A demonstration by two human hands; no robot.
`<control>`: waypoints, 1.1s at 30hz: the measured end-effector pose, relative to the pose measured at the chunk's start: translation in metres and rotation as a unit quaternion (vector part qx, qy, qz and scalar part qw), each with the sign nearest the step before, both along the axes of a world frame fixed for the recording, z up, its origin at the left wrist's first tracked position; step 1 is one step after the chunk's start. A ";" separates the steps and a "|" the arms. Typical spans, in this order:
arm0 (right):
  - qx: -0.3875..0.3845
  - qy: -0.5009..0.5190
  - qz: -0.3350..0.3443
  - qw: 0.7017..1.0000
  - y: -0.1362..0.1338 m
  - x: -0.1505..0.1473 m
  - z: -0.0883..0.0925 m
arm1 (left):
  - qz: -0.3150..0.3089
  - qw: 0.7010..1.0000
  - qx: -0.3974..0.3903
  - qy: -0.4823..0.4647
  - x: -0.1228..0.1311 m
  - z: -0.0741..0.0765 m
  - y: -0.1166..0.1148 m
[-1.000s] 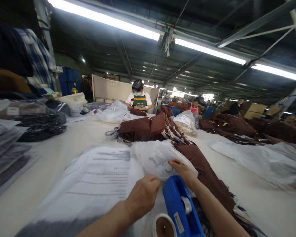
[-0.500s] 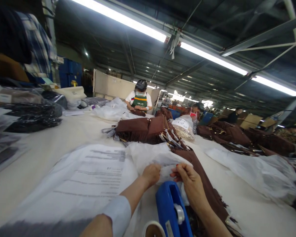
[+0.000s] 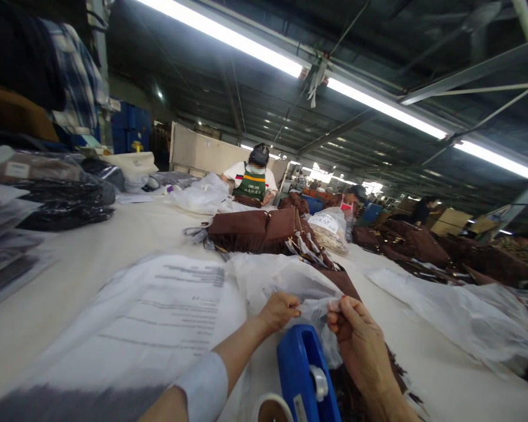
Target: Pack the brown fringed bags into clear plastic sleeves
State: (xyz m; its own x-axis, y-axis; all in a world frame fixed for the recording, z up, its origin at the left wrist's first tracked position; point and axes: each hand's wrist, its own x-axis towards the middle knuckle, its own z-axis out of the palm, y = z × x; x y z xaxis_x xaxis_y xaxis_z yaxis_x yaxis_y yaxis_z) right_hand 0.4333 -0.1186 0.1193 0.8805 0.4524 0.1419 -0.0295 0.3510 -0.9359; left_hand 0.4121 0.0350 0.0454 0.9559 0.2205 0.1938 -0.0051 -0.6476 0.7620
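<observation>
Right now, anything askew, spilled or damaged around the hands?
Nothing spilled or torn that I can see. Both the left hand and right hand pinch a crumpled plastic bag just beyond the blue tape dispenser. Only untidy bit: loose plastic sheeting lies rumpled at right, unlike the flat printed bags.

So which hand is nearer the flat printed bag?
Left. The left hand sits at the edge of the printed bag; the right hand is farther right, both pinching a crumpled bag.
</observation>
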 end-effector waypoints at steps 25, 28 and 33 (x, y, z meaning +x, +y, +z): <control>0.021 0.267 0.121 0.956 0.009 -0.180 -0.038 | 0.133 0.928 -0.347 0.012 -0.291 0.042 -0.007; -0.070 0.181 0.134 0.972 0.017 -0.199 -0.051 | 0.164 0.904 -0.389 0.070 -0.323 0.050 0.017; -0.205 0.038 0.113 0.971 0.024 -0.223 -0.065 | 0.260 0.894 -0.357 0.074 -0.360 0.046 0.036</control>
